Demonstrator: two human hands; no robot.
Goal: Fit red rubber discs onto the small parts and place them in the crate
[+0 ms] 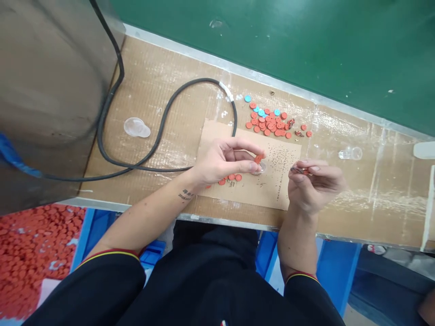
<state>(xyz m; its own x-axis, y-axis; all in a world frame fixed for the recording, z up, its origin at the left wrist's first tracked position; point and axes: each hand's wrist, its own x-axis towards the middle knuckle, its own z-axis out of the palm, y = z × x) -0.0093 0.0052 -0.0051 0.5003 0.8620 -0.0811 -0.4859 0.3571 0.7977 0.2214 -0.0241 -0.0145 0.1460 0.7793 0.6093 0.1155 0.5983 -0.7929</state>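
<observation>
"What's that flat orange disc [258,158] doing?"
"Tilted over a small clear round plastic cap [259,169] (touching or nearly, hard to tell)."
"And the slim metal tweezers [297,170]?"
"Lying level, orange-tipped."

Left hand [224,163] pinching red disc [258,158], right hand [314,185] holding metal tool [296,170]

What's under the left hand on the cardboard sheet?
Red discs peek out from beneath the left hand, lying on the cardboard sheet. The palm covers the sheet directly below it, so anything there cannot be seen.
</observation>
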